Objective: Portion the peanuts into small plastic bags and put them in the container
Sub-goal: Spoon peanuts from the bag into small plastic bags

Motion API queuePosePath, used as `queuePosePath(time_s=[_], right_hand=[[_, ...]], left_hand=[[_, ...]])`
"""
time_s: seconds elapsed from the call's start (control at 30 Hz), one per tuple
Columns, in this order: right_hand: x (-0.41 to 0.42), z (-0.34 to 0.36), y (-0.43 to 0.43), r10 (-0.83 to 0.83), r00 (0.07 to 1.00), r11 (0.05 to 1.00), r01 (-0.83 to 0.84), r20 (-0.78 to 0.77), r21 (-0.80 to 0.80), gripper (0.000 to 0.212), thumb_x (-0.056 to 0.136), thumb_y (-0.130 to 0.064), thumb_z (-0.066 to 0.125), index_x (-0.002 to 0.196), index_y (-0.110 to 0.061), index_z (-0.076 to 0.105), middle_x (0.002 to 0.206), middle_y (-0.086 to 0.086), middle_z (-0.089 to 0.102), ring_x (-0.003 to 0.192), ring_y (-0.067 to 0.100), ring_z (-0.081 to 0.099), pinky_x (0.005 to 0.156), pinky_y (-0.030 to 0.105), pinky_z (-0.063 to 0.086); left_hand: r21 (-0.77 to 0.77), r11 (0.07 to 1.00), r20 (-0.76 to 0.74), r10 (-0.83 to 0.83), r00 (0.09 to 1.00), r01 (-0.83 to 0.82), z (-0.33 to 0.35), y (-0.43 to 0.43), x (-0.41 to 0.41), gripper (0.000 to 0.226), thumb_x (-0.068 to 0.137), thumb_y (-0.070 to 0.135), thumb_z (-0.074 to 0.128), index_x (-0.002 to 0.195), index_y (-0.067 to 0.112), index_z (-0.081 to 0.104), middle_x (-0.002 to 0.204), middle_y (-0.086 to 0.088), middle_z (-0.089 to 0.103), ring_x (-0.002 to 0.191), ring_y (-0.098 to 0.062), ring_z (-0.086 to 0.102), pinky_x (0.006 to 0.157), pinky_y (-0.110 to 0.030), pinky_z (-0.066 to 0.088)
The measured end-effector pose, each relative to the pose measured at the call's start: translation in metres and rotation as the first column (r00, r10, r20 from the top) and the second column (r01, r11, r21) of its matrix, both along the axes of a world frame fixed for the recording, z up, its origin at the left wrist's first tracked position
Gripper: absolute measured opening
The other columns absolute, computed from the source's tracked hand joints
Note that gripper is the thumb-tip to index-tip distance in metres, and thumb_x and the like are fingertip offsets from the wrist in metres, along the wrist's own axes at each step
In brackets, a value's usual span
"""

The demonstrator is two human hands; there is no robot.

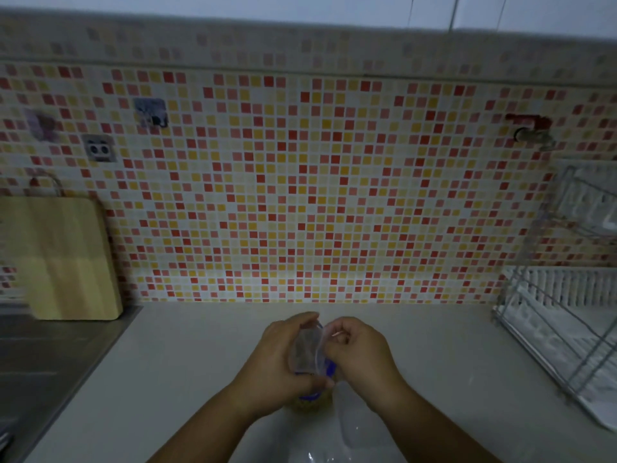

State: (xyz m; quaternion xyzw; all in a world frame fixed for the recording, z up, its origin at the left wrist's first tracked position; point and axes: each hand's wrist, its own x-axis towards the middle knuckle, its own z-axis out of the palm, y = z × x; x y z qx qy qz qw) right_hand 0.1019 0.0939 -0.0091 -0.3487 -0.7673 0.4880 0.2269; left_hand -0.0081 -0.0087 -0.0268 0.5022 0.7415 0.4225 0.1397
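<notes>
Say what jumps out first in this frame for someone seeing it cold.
The mosaic tile wall in red, orange and yellow fills most of the view behind the counter. At bottom centre, the left hand and right hand hold a small clear plastic bag between them, above the pale counter. A wooden cutting board leans at far left; a wire dish rack stands at far right.

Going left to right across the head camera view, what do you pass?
Sink → cutting board → left hand → small bag → right hand → dish rack.
</notes>
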Motion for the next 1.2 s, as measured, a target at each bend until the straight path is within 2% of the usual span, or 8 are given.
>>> queuePosePath(time_s=[0.23, 0.43, 0.53, 0.63, 0.87, 0.97, 1.07, 1.2], right_hand=[[-0.005, 0.014, 0.009, 0.079, 0.996, 0.984, -0.073, -0.030, 0.164, 0.027, 0.083, -0.005, 0.058, 0.070, -0.026, 0.049, 0.060, -0.006, 0.051, 0.050, 0.001, 0.049, 0.046, 0.008, 0.039], [-0.011, 0.025, 0.014, 0.134, 0.990, 0.987, -0.129, -0.045, 0.098, 0.023, 0.085, -0.009, 0.059, 0.073, -0.028, 0.063, 0.066, -0.008, 0.061, 0.062, 0.001, 0.058, 0.048, 0.004, 0.040], [-0.013, 0.028, 0.017, 0.177, 0.983, 0.971, -0.181, 0.044, 0.157, 0.022, 0.088, -0.011, 0.058, 0.089, -0.026, 0.073, 0.091, -0.010, 0.069, 0.083, -0.001, 0.061, 0.066, 0.002, 0.045], [-0.017, 0.029, 0.020, 0.191, 0.977, 0.967, -0.204, 0.098, 0.153, 0.022, 0.088, -0.013, 0.058, 0.101, -0.024, 0.074, 0.108, -0.005, 0.070, 0.098, 0.008, 0.062, 0.085, 0.017, 0.050], [-0.022, 0.029, 0.028, 0.278, 0.954, 0.950, -0.291, 0.114, 0.116, 0.016, 0.080, -0.021, 0.069, 0.093, -0.029, 0.075, 0.091, -0.014, 0.069, 0.095, 0.004, 0.063, 0.078, 0.012, 0.048], [-0.026, 0.025, 0.037, 0.191, 0.980, 0.969, -0.198, 0.064, 0.146, 0.012, 0.086, -0.022, 0.064, 0.090, -0.024, 0.075, 0.094, -0.011, 0.071, 0.092, 0.006, 0.063, 0.082, 0.018, 0.049], [-0.033, 0.016, 0.048, 0.070, 0.940, 0.908, -0.198, 0.333, 0.369, 0.019, 0.090, -0.026, 0.055, 0.095, -0.020, 0.073, 0.097, -0.003, 0.069, 0.089, 0.013, 0.062, 0.081, 0.026, 0.050], [-0.046, 0.005, 0.046, -0.048, 0.568, 0.763, -0.510, 0.821, 0.397, 0.038, 0.088, -0.040, 0.057, 0.110, -0.010, 0.065, 0.108, 0.006, 0.064, 0.099, 0.021, 0.059, 0.084, 0.031, 0.048]], left_hand=[[-0.092, 0.995, -0.088, -0.031, 0.996, 0.023, 0.018, 0.003, -0.016, 0.089, 0.055, 0.054, 0.079, 0.134, 0.044, 0.039, 0.131, 0.016, 0.046, 0.122, -0.007, 0.043, 0.104, -0.035, 0.043], [0.013, 0.999, -0.199, -0.038, 0.979, 0.041, 0.031, 0.008, -0.020, 0.049, 0.066, 0.037, 0.080, 0.110, 0.041, 0.059, 0.097, 0.034, 0.053, 0.096, 0.016, 0.048, 0.078, 0.000, 0.035], [-0.004, 1.000, -0.160, -0.031, 0.987, 0.031, 0.034, 0.010, -0.024, 0.048, 0.067, 0.039, 0.079, 0.110, 0.042, 0.058, 0.097, 0.033, 0.053, 0.095, 0.017, 0.046, 0.076, -0.004, 0.034], [-0.039, 0.997, -0.130, -0.066, 0.989, 0.061, 0.032, 0.014, -0.028, 0.054, 0.066, 0.038, 0.080, 0.115, 0.038, 0.058, 0.107, 0.026, 0.058, 0.100, 0.010, 0.050, 0.081, -0.008, 0.038], [-0.056, 0.996, -0.092, -0.074, 0.993, 0.069, 0.024, 0.019, -0.040, 0.043, 0.066, 0.039, 0.079, 0.105, 0.039, 0.062, 0.103, 0.020, 0.065, 0.100, 0.005, 0.056, 0.082, -0.013, 0.044], [-0.049, 0.999, -0.040, -0.023, 0.999, 0.021, 0.019, 0.020, -0.048, 0.037, 0.067, 0.035, 0.080, 0.101, 0.034, 0.064, 0.098, 0.016, 0.067, 0.096, -0.001, 0.059, 0.081, -0.017, 0.048], [-0.057, 0.998, -0.005, 0.013, 1.000, -0.013, 0.013, 0.018, -0.056, 0.036, 0.068, 0.031, 0.080, 0.101, 0.031, 0.066, 0.096, 0.015, 0.067, 0.092, -0.004, 0.061, 0.077, -0.016, 0.049], [-0.087, 0.996, 0.024, 0.039, 0.999, -0.037, 0.006, 0.018, -0.060, 0.033, 0.069, 0.026, 0.080, 0.099, 0.031, 0.067, 0.094, 0.014, 0.067, 0.091, -0.006, 0.062, 0.080, -0.023, 0.054]])
